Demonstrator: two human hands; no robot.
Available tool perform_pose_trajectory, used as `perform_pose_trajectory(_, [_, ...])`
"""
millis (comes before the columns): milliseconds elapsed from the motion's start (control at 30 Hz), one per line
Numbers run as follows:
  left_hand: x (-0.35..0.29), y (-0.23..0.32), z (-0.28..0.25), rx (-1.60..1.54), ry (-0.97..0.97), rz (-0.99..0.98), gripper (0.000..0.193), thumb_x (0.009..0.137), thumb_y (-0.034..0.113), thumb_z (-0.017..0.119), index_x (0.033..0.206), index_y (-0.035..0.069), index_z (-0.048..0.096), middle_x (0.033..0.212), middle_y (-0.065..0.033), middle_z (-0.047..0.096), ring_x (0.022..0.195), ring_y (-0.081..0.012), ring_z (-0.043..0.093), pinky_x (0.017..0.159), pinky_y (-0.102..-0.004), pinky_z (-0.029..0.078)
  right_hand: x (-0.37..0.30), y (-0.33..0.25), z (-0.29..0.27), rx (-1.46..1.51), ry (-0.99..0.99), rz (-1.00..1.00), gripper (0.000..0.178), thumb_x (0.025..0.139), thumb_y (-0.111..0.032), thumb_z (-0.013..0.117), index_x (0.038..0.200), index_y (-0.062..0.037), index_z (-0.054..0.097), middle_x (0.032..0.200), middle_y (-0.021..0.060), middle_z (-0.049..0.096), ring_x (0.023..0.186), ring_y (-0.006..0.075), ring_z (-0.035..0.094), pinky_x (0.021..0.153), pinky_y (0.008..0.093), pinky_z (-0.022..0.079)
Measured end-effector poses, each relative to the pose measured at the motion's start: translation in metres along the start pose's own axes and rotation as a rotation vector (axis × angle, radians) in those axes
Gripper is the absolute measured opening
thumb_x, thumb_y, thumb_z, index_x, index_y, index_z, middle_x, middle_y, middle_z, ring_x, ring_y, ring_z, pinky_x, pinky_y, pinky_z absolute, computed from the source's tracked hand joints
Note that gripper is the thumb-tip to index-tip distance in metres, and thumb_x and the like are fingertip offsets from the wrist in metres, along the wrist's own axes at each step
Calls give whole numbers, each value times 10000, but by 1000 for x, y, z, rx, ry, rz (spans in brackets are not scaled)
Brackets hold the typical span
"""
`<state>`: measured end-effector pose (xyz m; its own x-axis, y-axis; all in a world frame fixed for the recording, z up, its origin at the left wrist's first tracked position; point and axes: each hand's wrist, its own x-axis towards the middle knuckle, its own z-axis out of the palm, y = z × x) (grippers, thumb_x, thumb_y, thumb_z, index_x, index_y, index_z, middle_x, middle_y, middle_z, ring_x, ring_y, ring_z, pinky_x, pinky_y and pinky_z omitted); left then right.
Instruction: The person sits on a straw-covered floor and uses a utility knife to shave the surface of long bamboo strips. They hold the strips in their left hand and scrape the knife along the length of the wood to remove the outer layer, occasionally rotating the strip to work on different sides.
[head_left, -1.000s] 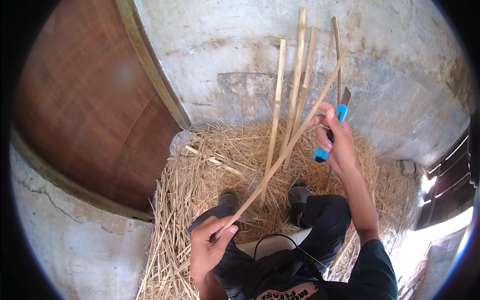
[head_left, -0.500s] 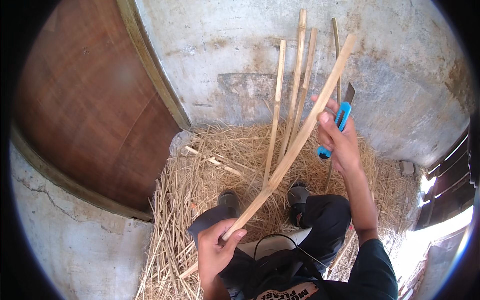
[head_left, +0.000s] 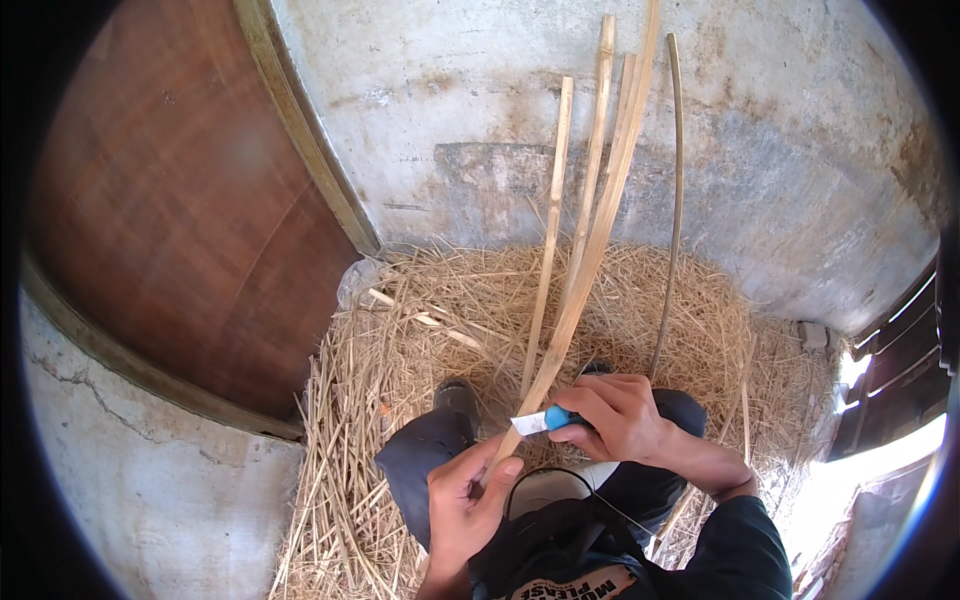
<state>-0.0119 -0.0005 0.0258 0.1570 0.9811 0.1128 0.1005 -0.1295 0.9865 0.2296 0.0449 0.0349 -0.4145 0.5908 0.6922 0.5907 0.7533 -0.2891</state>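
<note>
My left hand (head_left: 465, 505) grips the lower end of a long pale bamboo strip (head_left: 588, 250) that slants up toward the wall. My right hand (head_left: 615, 415) holds a knife with a blue handle (head_left: 545, 420); its blade lies against the strip just above my left hand. My dark-clad legs and shoes are below the hands.
Several more bamboo strips (head_left: 552, 200) and a thin curved stick (head_left: 672, 200) lean on the grey plaster wall (head_left: 780, 150). A heap of dry straw (head_left: 440, 330) covers the ground. A brown wooden door (head_left: 170, 210) stands at the left; a dark wooden frame (head_left: 900, 370) is at the right.
My right hand came down from high by the wall with the knife and now sets the blade on the strip near my left hand. The strip swung more upright.
</note>
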Motion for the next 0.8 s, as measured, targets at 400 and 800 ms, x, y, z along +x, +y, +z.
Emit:
perform_pose_trajectory(400, [2, -17, 13, 43, 97, 40, 338, 1052, 72, 721, 1355, -76, 706, 871, 19, 648, 694, -4, 452, 569, -197, 335, 0, 1, 14, -98, -42, 25, 361, 936, -361, 809, 1120, -78, 681, 811, 38, 657, 616, 230, 688, 527, 348, 529])
perform_pose_trajectory(800, [-13, -28, 13, 13, 112, -73, 311, 1078, 119, 699, 1328, -63, 731, 946, 9, 714, 730, -12, 461, 625, -192, 355, 5, 35, 5, -154, -24, 104, 298, 964, -365, 787, 1088, -109, 700, 827, 37, 705, 626, 254, 715, 527, 366, 544])
